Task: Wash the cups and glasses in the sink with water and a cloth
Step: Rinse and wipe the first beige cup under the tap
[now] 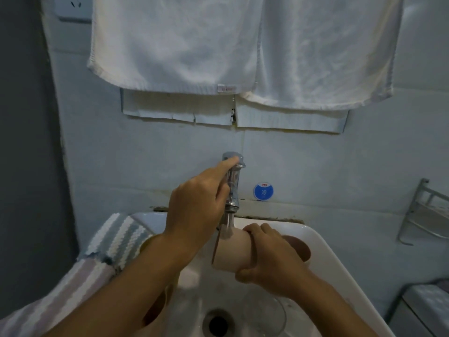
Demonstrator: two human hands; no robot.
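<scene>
My left hand (194, 210) rests loosely on the tap (232, 183), index finger on top. My right hand (269, 259) grips the cup (230, 251) lying sideways, mouth pointing left, just below the left hand, under the spout.

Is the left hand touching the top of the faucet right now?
Touching. The head view shows the left hand reaching up, its index fingertip pressed flat on the faucet cap with no gap.
</scene>
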